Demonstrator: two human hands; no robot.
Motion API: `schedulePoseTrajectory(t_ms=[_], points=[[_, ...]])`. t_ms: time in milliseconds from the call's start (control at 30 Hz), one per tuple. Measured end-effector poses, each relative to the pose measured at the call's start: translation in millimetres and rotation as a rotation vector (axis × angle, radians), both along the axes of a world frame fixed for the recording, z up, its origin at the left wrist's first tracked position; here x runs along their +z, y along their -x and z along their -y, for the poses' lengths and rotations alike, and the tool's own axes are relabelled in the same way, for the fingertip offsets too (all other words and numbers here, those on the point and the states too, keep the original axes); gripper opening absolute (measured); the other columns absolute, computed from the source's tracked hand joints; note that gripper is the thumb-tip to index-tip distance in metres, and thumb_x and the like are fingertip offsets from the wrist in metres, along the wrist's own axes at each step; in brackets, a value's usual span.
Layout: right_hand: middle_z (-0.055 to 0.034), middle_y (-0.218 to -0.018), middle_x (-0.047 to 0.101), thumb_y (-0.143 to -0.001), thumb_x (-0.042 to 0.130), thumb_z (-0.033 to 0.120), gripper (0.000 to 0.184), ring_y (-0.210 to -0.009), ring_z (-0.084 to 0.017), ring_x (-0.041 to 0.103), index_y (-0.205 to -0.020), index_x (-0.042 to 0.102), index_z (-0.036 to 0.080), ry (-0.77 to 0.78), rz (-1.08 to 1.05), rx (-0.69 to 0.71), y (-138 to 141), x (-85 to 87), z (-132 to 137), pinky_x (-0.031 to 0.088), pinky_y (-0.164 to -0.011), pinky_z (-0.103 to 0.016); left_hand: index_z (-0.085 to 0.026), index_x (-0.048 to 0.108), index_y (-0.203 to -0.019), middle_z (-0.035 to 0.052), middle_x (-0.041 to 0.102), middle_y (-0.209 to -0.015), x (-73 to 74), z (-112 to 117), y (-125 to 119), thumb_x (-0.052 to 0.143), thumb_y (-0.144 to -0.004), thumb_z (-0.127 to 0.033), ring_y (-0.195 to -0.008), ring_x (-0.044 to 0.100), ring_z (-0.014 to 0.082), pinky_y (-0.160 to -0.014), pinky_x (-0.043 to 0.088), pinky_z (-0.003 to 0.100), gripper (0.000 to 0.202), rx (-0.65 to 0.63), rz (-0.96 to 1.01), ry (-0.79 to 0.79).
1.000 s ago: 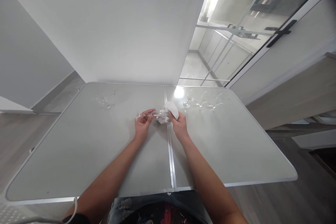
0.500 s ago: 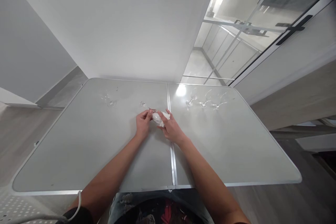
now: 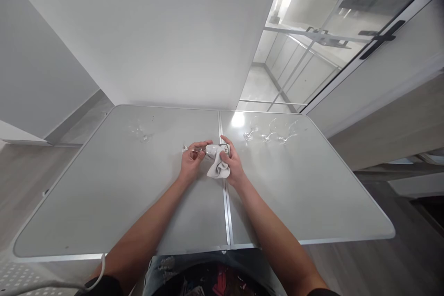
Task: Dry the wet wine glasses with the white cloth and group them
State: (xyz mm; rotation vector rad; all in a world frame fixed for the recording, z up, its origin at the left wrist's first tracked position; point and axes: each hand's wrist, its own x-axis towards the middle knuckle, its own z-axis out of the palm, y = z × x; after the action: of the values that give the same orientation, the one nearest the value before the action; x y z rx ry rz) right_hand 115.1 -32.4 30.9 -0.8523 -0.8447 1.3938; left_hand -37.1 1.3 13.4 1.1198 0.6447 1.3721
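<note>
A clear stemmed glass (image 3: 200, 149) lies sideways between my hands above the middle of the table. My left hand (image 3: 189, 163) is closed around its stem, with the foot jutting out to the left. Light grey-white cloth (image 3: 218, 167) covers the bowl end and hangs down toward me. My right hand (image 3: 235, 164) grips this cloth against the bowl from the right, thumb on top. The cloth hides most of the bowl.
Three more stemmed glasses stand on the right half of the grey table (image 3: 294, 194), the nearest to my hands being one glass (image 3: 248, 136). Further clear glassware (image 3: 144, 138) is at the back left. A white wall (image 3: 166, 46) rises behind the table.
The glass has turned closer to level, and its foot has come nearer my left hand. My right hand has shifted to the bowl's end, and more cloth now hangs down.
</note>
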Motion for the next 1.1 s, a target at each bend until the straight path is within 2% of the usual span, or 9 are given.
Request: schedulePoseTrajectory(t_ms=[133,300,367,433,533,667,800,933,1100], points=[[-0.0047,-0.114,0.068,-0.08,0.079,0.039,0.095,-0.09,-0.021,0.065,-0.158,0.026,0.03,-0.284,0.504,0.062,-9,2.7,3,0.055,-0.088,-0.037,-0.018,0.071,-0.111,0.0159,0.071,-0.122,-3.5,2,1,0.072,-0.086,-0.048,-0.109,0.07,0.0276,-0.092,0.055,0.039,0.04,0.008,-0.03,0.066],[0.0004,-0.092,0.072,-0.09,0.066,0.033,0.068,-0.077,-0.021,0.065,-0.153,0.04,0.033,-0.583,0.994,0.066,-12,-6.3,-1,0.027,-0.12,-0.058,-0.016,0.074,-0.1,0.0123,0.077,-0.104,-12.3,-4,5,0.072,-0.083,-0.053,-0.078,0.069,0.0186,-0.069,0.055,0.029,0.041,0.093,-0.126,0.161],[0.0021,-0.082,0.071,-0.09,0.067,0.034,0.061,-0.072,-0.02,0.063,-0.149,0.048,0.033,-0.59,0.977,0.046,-9,-7.9,0,0.023,-0.122,-0.059,-0.015,0.074,-0.096,0.0121,0.077,-0.1,-14.7,-6,6,0.072,-0.083,-0.054,-0.075,0.069,0.0183,-0.067,0.054,0.029,0.042,0.127,-0.138,0.173],[0.0004,-0.087,0.071,-0.087,0.071,0.036,0.059,-0.078,-0.02,0.064,-0.143,0.054,0.033,-0.463,0.811,-0.026,-3,-7.6,2,0.036,-0.116,-0.055,-0.015,0.075,-0.095,0.0128,0.077,-0.101,-14.5,-7,5,0.07,-0.083,-0.057,-0.081,0.071,0.0211,-0.071,0.055,0.031,0.044,0.134,-0.122,0.17],[-0.0022,-0.098,0.071,-0.084,0.075,0.042,0.064,-0.087,-0.021,0.067,-0.142,0.052,0.032,-0.135,0.333,-0.072,5,-7.1,2,0.056,-0.091,-0.042,-0.017,0.073,-0.103,0.0139,0.075,-0.114,-8.9,-5,2,0.071,-0.084,-0.054,-0.104,0.071,0.0262,-0.089,0.055,0.037,0.041,0.098,-0.06,0.106],[-0.0042,-0.101,0.071,-0.084,0.074,0.047,0.07,-0.088,-0.021,0.07,-0.145,0.045,0.027,0.151,-0.137,0.052,4,-7.6,-3,0.058,-0.078,-0.035,-0.02,0.068,-0.118,0.015,0.068,-0.131,-0.2,1,-3,0.075,-0.083,-0.048,-0.124,0.063,0.0273,-0.109,0.046,0.043,0.045,-0.005,0.011,-0.003],[-0.0023,-0.1,0.07,-0.075,0.083,0.04,0.085,-0.085,-0.02,0.067,-0.148,0.043,0.029,-0.005,0.089,0.059,-1,-1.3,-1,0.056,-0.075,-0.033,-0.018,0.071,-0.105,0.0138,0.072,-0.121,-2.6,1,-4,0.075,-0.084,-0.046,-0.114,0.068,0.0267,-0.103,0.05,0.043,0.035,0.054,0.042,0.057],[-0.0039,-0.107,0.069,-0.072,0.083,0.032,0.062,-0.097,-0.023,0.062,-0.13,0.062,0.031,-0.261,0.555,-0.06,-1,6.4,6,0.053,-0.086,-0.036,-0.017,0.072,-0.101,0.0119,0.073,-0.115,-8.8,-3,-3,0.074,-0.085,-0.047,-0.104,0.07,0.0233,-0.092,0.055,0.037,0.034,0.063,0.099,0.206],[0.0009,-0.086,0.059,-0.08,0.076,0.036,0.055,-0.074,-0.016,0.056,-0.13,0.054,0.027,-0.195,0.402,-0.324,-8,4.2,2,0.05,-0.07,-0.029,-0.019,0.07,-0.117,0.0157,0.06,-0.14,-3.7,4,-6,0.072,-0.085,-0.053,-0.126,0.06,0.0302,-0.099,0.053,0.04,0.047,-0.148,0.126,0.19]])
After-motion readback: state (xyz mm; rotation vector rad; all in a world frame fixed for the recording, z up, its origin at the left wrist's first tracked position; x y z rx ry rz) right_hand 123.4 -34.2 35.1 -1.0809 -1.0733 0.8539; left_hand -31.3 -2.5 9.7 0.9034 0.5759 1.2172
